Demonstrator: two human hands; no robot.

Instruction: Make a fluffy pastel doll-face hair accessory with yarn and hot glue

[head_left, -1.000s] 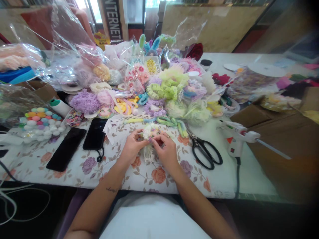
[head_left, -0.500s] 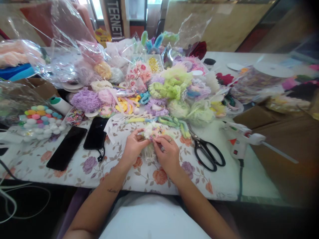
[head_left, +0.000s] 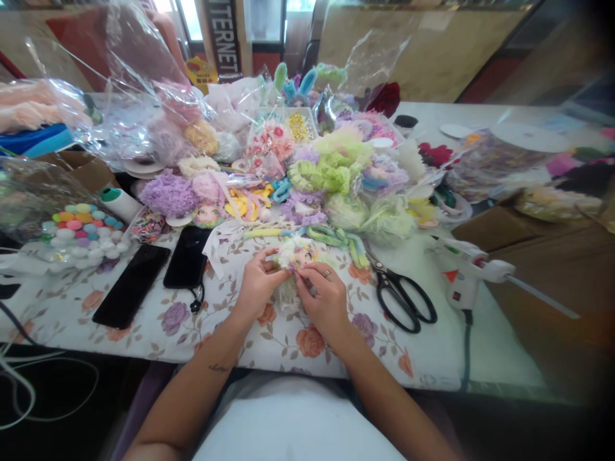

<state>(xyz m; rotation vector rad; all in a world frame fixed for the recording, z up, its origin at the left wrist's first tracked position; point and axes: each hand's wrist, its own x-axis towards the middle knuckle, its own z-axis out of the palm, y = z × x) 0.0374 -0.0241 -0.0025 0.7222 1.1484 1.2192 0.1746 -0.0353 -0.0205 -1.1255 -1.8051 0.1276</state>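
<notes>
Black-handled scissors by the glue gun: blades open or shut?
Probably shut: the black-handled scissors' blades look like one narrow shape, though their tips are hidden near the green-yellow cord.

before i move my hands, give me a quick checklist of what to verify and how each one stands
1. Left hand steadying the doll: ok, fingers at its side.
2. Right hand at the doll: ok, fingertips just below its face.
3. Small piece between the right fingertips: cannot tell, too small and partly hidden.
4. Scissors away from both hands: ok, lying to the right.
5. Glue gun hot or cold: cannot tell.
6. Both phones away from the left hand: ok, lying to its left.
</notes>
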